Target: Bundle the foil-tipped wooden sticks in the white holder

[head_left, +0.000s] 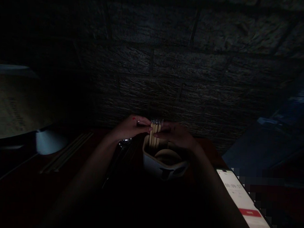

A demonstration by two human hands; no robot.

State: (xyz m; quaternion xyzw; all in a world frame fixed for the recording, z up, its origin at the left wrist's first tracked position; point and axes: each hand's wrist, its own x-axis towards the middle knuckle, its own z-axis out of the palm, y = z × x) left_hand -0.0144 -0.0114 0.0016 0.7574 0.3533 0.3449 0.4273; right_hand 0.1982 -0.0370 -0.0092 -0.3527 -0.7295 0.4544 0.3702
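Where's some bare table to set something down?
Probably the dark red table left of the left forearm, nearer than the thin pale sticks. Crowded: around the white angular container, and at right by the lit rectangular phone. The near middle is too dark to judge.

The left grip (132, 126) and right grip (177, 135) held an upright bundle of sticks (154, 134), its lower end inside a pale container (152, 164). A lit phone (245, 200) lay at right, thin rods (68, 152) at left, below a dark block wall (154, 62).
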